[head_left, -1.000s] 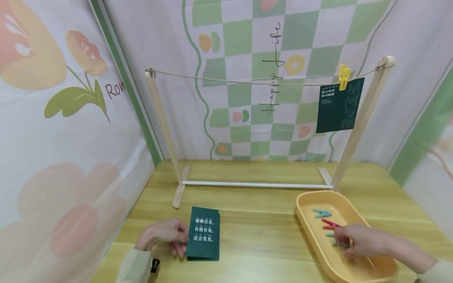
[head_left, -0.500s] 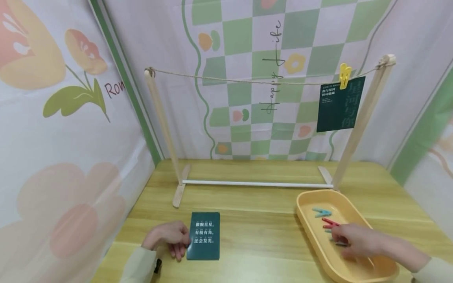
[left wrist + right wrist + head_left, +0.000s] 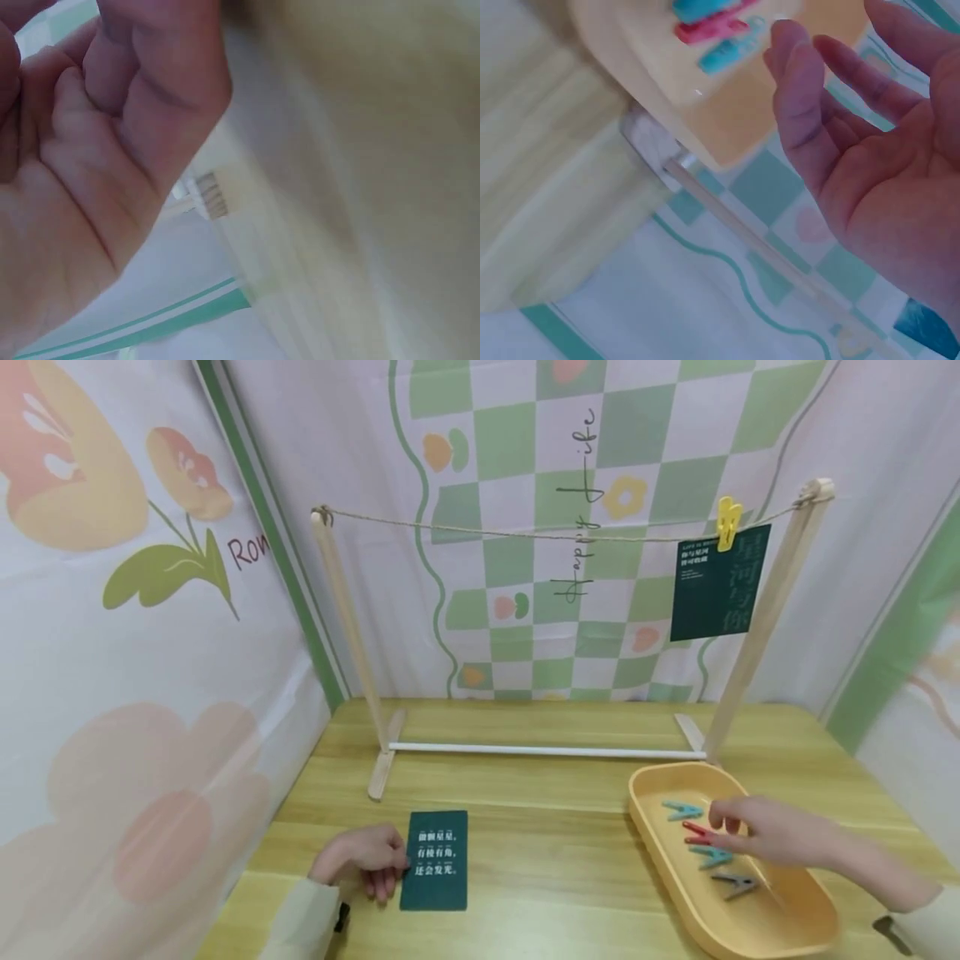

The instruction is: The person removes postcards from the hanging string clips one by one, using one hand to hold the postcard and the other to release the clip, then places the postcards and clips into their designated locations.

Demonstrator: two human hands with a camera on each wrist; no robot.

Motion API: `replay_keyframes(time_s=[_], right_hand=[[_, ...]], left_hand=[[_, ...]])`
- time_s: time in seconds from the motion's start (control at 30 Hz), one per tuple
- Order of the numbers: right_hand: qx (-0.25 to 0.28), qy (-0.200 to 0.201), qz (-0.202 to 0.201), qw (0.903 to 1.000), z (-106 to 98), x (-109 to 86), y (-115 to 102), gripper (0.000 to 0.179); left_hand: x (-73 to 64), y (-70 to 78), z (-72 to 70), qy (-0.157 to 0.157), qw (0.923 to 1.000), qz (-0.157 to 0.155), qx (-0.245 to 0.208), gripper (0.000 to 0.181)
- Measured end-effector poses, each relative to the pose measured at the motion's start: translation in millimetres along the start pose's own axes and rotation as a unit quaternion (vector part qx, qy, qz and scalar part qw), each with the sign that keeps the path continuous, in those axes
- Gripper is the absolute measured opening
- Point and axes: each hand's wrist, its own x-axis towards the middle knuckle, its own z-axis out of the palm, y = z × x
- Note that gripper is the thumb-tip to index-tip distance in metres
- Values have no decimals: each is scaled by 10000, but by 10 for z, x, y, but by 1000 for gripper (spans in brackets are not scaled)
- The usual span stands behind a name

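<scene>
My left hand (image 3: 369,858) is at the left edge of a dark green card (image 3: 437,889) with white lettering, its thumb and fingertips pinching that edge. The card looks flat on the table. The left wrist view shows curled fingers (image 3: 165,67), but no card. Over the orange tray (image 3: 660,868), my right hand (image 3: 772,835) has loosely bent, parted fingers with nothing between them. Below and beside its fingertips lie a teal clothespin (image 3: 682,810), a red clothespin (image 3: 697,833), another teal clothespin (image 3: 711,857) and a grey clothespin (image 3: 735,884).
Behind stands a wooden frame (image 3: 348,627) with a twine line (image 3: 525,534) strung across and a white bar (image 3: 540,750) low down. At its right end, a yellow clothespin (image 3: 727,524) holds another dark green card (image 3: 716,597). Patterned cloth (image 3: 510,443) surrounds the wooden table (image 3: 540,827).
The slightly raised, uneven green card by my left hand has come down flat. My right hand has lifted from low among the clothespins and moved away from me, uncovering the teal and grey ones.
</scene>
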Motion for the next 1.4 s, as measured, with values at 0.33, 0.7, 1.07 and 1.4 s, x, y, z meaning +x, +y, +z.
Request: replay_keyframes(time_s=[0.33, 0.7, 1.07, 1.4], right_hand=[[-646, 1132, 699, 9890, -608, 253, -203, 5], [-1186, 2336, 699, 9625, -1367, 560, -488, 4], [-1075, 3382, 520, 9335, -2016, 913, -663, 9], [-294, 4109, 925, 9065, -2304, 1047, -708, 18]], left_hand=[[92, 225, -158, 1087, 9829, 1451, 315, 33], [221, 760, -284, 1538, 9627, 2191, 387, 30], [346, 1396, -234, 1656, 9471, 2722, 382, 39], [486, 1962, -151, 1808, 9293, 3219, 113, 31]])
